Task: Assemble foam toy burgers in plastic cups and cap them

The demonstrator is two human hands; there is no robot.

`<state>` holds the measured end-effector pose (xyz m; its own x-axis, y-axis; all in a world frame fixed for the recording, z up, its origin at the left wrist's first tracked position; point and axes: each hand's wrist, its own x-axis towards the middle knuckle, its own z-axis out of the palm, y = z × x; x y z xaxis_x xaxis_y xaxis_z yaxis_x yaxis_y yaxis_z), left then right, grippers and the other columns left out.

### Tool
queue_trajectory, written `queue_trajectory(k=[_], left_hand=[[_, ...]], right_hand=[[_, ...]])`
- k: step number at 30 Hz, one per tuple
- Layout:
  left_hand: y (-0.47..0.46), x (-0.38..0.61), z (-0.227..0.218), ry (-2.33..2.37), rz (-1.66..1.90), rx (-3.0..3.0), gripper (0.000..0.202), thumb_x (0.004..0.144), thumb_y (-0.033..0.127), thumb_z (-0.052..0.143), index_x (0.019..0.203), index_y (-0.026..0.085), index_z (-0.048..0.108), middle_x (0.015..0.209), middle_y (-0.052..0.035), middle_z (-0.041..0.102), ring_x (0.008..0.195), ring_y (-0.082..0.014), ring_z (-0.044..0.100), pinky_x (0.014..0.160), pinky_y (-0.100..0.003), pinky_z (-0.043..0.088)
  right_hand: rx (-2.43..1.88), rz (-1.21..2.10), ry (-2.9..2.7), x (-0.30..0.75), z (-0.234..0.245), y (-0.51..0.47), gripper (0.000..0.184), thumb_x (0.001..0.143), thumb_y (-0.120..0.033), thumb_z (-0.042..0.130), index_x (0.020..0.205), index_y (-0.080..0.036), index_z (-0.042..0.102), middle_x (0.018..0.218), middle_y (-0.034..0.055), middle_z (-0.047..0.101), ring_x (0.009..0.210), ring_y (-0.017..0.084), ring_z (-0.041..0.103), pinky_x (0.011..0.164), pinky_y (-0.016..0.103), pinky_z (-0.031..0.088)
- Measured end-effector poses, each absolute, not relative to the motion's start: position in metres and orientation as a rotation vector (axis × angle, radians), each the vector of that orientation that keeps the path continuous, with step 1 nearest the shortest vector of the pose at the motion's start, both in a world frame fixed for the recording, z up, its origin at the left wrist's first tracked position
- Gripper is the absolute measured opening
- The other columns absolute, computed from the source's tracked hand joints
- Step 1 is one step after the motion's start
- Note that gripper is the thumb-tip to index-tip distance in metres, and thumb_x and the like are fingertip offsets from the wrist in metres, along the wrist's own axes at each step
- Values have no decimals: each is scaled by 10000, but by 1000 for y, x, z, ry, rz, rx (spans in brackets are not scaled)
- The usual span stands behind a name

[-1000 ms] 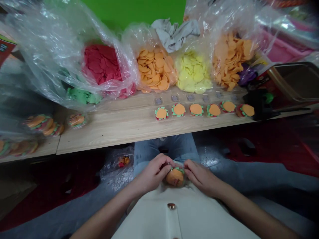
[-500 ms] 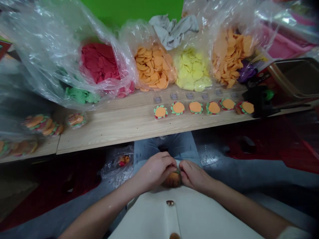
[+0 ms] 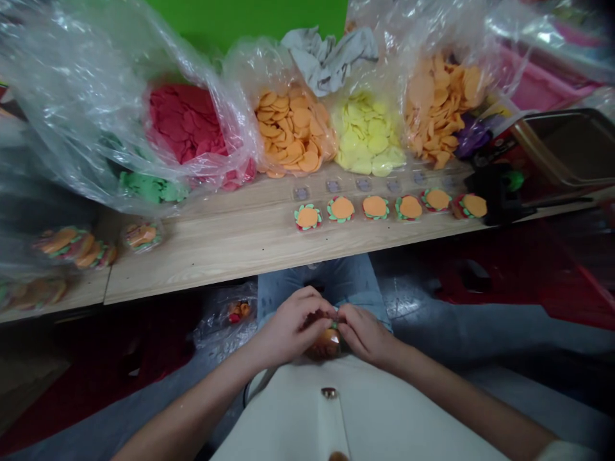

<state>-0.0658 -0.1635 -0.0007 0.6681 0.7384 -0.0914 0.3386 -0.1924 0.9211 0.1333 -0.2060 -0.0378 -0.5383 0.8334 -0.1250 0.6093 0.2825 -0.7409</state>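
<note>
Close to my body, above my lap, a small toy burger [image 3: 325,344] in a clear plastic case is held between both hands. My left hand [image 3: 298,326] is curled around its left and upper side. The fingers of my right hand [image 3: 364,330] pinch its upper right edge. Part of the burger, with a bit of green, is hidden behind my fingers. On the table [image 3: 230,250] ahead, several toy burgers with orange tops, such as this one [image 3: 307,218], stand in a row in clear cases.
Behind the row lie bags of red pieces [image 3: 187,121], orange discs [image 3: 293,128], yellow discs [image 3: 369,134] and orange pieces [image 3: 435,102]. Green pieces [image 3: 152,186] lie at left, near more burgers [image 3: 143,235]. A black stand [image 3: 497,192] and a tray [image 3: 569,147] are at right.
Both hands have shifted slightly, left and up, with the toy burger still between them. My fingers have changed their hold along its upper edge. The row on the table is unchanged.
</note>
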Motion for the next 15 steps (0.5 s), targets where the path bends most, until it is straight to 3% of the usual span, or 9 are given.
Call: queue_trajectory(k=[6, 15], left_hand=[[-178, -66, -15, 930, 648, 1761, 151, 806, 223, 513, 866, 178, 643, 813, -49, 590, 799, -124, 524, 745, -243, 405], [-180, -63, -15, 1014, 599, 1572, 150, 783, 259, 547, 705, 159, 629, 694, -22, 566, 675, -110, 511, 631, -226, 389]], right_hand=[[-1257, 890, -2368, 127, -45, -208, 128, 861, -239, 286, 800, -183, 384, 727, 34, 480, 668, 148, 432, 601, 263, 337], [-1191, 904, -2478, 125, -34, -204, 109, 844, -232, 309, 769, -186, 374, 715, 26, 463, 661, 145, 413, 586, 260, 318]])
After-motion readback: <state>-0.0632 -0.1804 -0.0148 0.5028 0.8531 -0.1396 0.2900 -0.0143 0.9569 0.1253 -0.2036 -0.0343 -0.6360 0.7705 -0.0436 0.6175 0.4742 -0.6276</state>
